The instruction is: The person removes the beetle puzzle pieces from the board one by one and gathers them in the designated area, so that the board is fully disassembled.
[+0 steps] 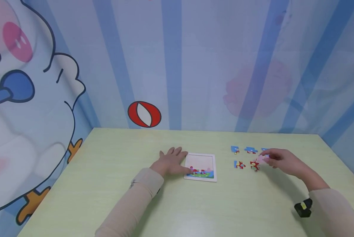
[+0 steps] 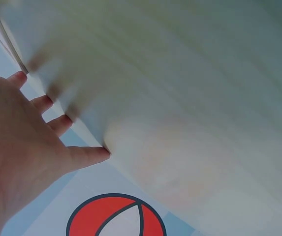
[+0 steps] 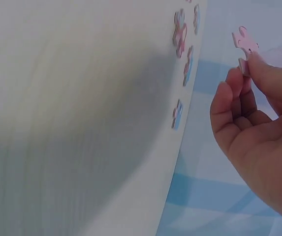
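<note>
My right hand pinches a pink jigsaw piece between thumb and fingers, raised above the table in the right wrist view. Part of a face is printed on it. My left hand lies with fingers spread at the left side of a white puzzle tray, its thumb reaching over the tray's edge. Along the tray's lower part runs a colourful strip of picture, while the upper part is plain and pale. Near my right hand lie several loose jigsaw pieces, among them a red and yellow one and a blue one.
The pale wooden table ends at a striped blue cloth backdrop with cartoon prints. Another loose piece lies at the left of the back row. A small black device is at the right sleeve.
</note>
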Tool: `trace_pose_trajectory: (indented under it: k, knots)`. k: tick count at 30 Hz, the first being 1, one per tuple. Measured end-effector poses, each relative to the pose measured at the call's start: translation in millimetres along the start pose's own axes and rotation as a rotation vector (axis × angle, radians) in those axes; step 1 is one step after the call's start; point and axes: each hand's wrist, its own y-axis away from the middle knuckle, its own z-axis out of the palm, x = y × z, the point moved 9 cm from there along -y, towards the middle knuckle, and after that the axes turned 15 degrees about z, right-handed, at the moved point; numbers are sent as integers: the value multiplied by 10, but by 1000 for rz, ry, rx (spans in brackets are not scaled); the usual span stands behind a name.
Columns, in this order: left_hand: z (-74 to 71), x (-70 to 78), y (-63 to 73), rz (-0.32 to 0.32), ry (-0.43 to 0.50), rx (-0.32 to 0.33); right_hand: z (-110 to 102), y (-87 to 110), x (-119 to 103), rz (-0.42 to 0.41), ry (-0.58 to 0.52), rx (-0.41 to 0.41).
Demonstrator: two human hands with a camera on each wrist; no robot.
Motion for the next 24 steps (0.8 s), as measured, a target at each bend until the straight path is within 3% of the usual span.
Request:
trace_pose_trajectory:
  k: [20,24]
  knots:
    - [9,0,4,-7,-6,-25,-41,-164,495,125,-4,24]
    - [-21,22,21,4,0,-1,-29,-179,541,148,-1,14]
